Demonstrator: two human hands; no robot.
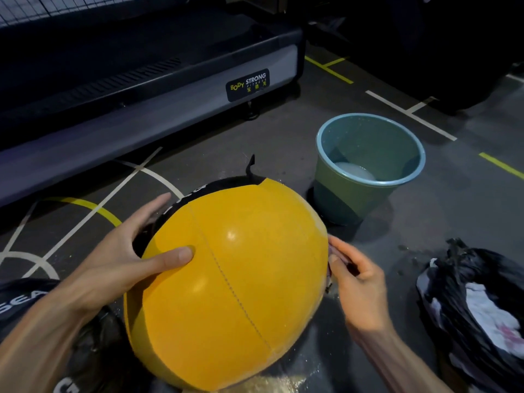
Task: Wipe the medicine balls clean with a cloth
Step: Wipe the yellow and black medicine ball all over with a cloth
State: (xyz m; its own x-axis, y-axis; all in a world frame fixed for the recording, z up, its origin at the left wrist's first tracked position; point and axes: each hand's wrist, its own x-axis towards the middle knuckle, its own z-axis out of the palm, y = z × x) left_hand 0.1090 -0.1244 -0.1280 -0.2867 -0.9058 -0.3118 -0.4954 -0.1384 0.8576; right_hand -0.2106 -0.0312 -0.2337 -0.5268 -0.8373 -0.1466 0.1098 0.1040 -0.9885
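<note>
— Where is the ball right now?

— The medicine ball (226, 282) sits right in front of me, low in the middle of my view, resting on something dark and shiny that I can't make out well. Its yellow panels face up at me, with a stitched seam running from 11 o'clock down to 5 o'clock. The black panel with white lettering is turned away, at the ball's 11 o'clock side.

— And your hands?

— My left hand (133, 251) lies spread wide on the ball at its 9 o'clock side, thumb flat on the yellow, fingers straight and reaching over toward the black panel. My right hand (357, 279) is at the ball's 3 o'clock edge, fingers curled round a small bunched cloth (336, 255) pressed against the ball. Only a sliver of cloth shows; its colour is hard to tell.

— What else is around you?

— A blue-green bucket (368, 165) stands on the floor at 1 o'clock from the ball, near it but apart, with water in the bottom. A black plastic bag (465, 296) with white fabric inside lies at 3 o'clock, beyond my right hand. A treadmill (147, 83) marked "Body Strong Fitness" runs across at 11 o'clock. Another dark ball (25, 296) with white letters sits under my left forearm at 8 o'clock. The grey floor (283, 137) has white and yellow lines.
</note>
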